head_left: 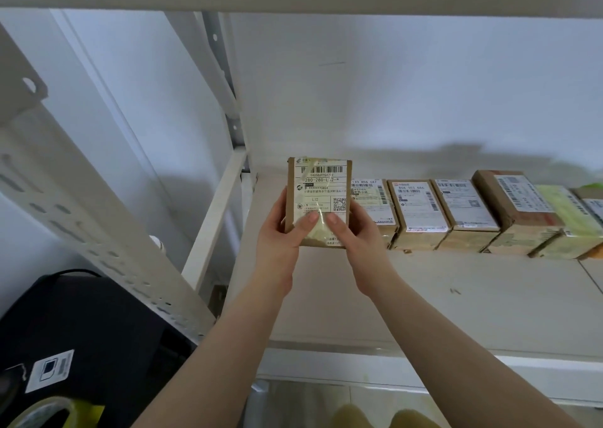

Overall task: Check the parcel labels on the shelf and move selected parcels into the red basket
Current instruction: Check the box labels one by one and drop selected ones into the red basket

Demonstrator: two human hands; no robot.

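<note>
- Parcel (pixel 318 199) in our hands is a small flat box of brown cardboard, upright, with its white printed label (pixel 321 192) turned toward us; glossy clear tape crosses the label and reflects light.
- We hold it above the shelf (pixel 456 297), at the left end of the row of parcels (pixel 456 212), just beside the first of them.
- Our left hand (pixel 284 228) grips the left edge of the box, with the thumb laid flat on the lower front.
- Our right hand (pixel 355 228) grips the right edge in the same way, and its thumb lies on the front close to the left thumb.
- Both forearms are bare and reach forward and up from the bottom of the view, coming closer together at the box.
- On the shelf we count at least six more parcels lying side by side, and the row runs out of view at the right.
- Most are brown cardboard with white labels; one near the right is wrapped in pale yellow-green material.
- The shelf board is pale, smooth and matte, and the upright post (pixel 81 205) at the left is white metal with rows of slots.
- A black bag (pixel 81 329) with a white tag lies low at the left.
</note>
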